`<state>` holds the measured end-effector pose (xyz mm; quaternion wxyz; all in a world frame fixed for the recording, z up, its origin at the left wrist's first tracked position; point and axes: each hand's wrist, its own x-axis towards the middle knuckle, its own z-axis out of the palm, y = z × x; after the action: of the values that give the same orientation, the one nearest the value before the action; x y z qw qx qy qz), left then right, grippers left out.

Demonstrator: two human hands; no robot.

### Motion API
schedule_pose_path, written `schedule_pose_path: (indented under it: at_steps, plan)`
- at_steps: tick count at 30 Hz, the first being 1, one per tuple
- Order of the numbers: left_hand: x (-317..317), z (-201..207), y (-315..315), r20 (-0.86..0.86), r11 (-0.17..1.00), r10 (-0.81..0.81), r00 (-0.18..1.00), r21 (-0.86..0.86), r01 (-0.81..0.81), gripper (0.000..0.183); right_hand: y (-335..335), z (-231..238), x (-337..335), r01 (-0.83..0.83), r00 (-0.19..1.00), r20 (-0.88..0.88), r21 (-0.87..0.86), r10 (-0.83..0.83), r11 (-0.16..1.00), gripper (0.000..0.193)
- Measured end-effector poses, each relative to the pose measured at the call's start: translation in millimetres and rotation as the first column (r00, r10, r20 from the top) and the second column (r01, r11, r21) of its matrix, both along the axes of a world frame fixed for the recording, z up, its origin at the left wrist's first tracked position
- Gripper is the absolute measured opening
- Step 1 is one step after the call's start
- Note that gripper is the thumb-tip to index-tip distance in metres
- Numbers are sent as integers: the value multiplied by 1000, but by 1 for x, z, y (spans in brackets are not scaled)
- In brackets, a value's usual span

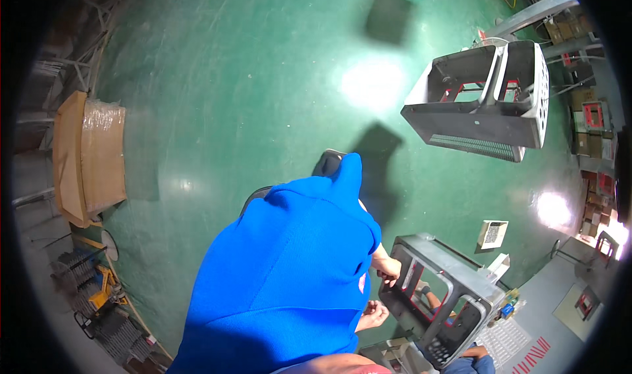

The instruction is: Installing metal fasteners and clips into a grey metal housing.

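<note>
A grey metal housing with rounded rectangular openings (454, 259) stands at lower right, beside my body. At its left edge is my left hand (387, 270), fingers curled inward; whether it grips the edge or a small part, I cannot tell. Lower and nearer, my right hand (374, 315) has its fingers bent together just left of the housing. Anything held in it is too small to make out. My blue garment (283, 262) fills the middle and hides most of both arms. Red-edged parts (416, 280) show inside the housing.
A second large grey housing (474, 124) stands at upper right. Another person's arm (431, 298) shows through the near housing's opening. A white tray (492, 234) lies beyond it. A wrapped wooden crate (102, 163) stands at left, above stacked metal parts (112, 315).
</note>
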<state>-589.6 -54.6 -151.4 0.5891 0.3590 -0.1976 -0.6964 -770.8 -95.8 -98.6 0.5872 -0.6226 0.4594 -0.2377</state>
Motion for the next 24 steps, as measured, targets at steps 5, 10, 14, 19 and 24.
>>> schedule_pose_path:
  at_steps: [5,10,14,19,24]
  plan:
    - [43,-6,-22,27,1000,19,999,6,-19,14,4,2,32,12,996,-87,56,-7,998,6]
    - [103,-2,-39,158,998,41,987,40,-47,14,6,3,59,32,991,-136,105,-18,994,7]
    - [135,0,-48,229,992,90,969,70,-109,13,10,-1,78,80,989,-137,135,-61,988,8]
    - [150,-14,-62,351,983,93,932,116,-142,17,17,-14,88,102,989,-128,206,-77,973,8]
    - [124,-74,-113,626,979,143,767,-203,-17,34,18,-41,73,146,987,32,263,-160,954,11]
